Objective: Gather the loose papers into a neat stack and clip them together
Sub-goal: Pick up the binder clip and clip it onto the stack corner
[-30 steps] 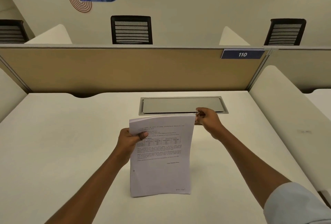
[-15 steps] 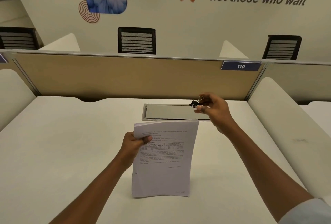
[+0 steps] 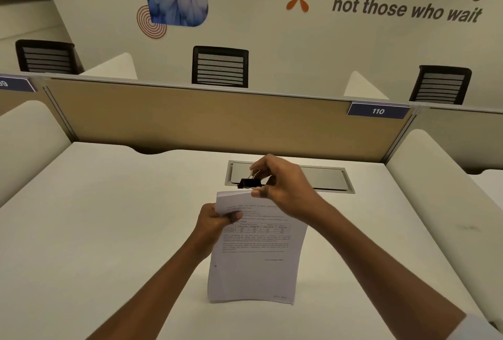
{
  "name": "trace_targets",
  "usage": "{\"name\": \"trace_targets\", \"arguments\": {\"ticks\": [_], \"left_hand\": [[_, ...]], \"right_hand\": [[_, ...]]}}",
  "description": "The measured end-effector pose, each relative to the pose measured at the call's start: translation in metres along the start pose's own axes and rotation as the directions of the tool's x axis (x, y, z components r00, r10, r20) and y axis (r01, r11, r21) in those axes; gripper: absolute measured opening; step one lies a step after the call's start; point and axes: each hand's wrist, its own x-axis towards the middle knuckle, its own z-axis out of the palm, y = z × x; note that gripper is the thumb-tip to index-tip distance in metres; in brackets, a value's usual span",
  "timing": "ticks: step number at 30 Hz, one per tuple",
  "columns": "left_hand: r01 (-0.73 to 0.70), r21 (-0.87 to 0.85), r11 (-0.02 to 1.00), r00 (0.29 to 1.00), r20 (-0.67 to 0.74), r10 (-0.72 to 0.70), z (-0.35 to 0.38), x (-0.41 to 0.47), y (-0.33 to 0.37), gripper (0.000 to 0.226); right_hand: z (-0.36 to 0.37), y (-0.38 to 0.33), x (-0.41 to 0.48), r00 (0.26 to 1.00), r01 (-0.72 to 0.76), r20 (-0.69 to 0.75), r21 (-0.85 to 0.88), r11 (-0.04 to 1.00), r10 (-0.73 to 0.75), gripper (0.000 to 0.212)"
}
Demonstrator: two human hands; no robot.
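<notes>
A stack of printed white papers (image 3: 253, 266) stands upright on the white desk (image 3: 109, 230), its bottom edge resting on the surface. My left hand (image 3: 215, 224) grips the stack near its upper left corner, thumb on the front sheet. My right hand (image 3: 280, 184) pinches a black binder clip (image 3: 249, 183) by its wire handles, just above the stack's top edge. The clip's jaws sit at the top edge; I cannot tell whether they are around the paper.
A grey metal cable hatch (image 3: 326, 179) lies flush in the desk behind the papers. A tan partition (image 3: 190, 119) with a "110" label (image 3: 378, 111) closes the far side. White side dividers (image 3: 446, 203) flank the desk. Black chairs (image 3: 220, 67) stand beyond.
My right hand brought the binder clip leftward and down, from above the stack's right corner to the middle of its top edge. The view tilted upward. My left hand kept its hold.
</notes>
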Motion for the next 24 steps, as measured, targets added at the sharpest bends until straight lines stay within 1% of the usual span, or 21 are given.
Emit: {"name": "trace_targets", "arguments": {"ticks": [7, 12, 16, 24], "left_hand": [[-0.009, -0.016, 1.000, 1.000, -0.002, 0.009, -0.001, -0.002, -0.001, 0.024], [-0.015, -0.029, 0.999, 1.000, -0.003, 0.015, 0.000, -0.004, 0.001, 0.021], [-0.019, -0.026, 0.999, 1.000, -0.010, 0.019, -0.002, -0.005, 0.000, 0.020], [-0.016, -0.023, 1.000, 1.000, -0.013, 0.015, -0.001, -0.003, -0.002, 0.020]], "right_hand": [[0.023, -0.012, 0.001, 1.000, 0.009, 0.024, -0.062, 0.998, -0.008, 0.034], [0.029, -0.013, 0.001, 1.000, 0.024, 0.000, -0.110, 0.994, -0.024, 0.030], [0.031, -0.012, 0.001, 0.999, 0.027, -0.021, -0.183, 0.983, -0.032, 0.023], [0.034, -0.011, -0.001, 0.998, 0.053, -0.026, -0.223, 0.973, -0.060, 0.017]]}}
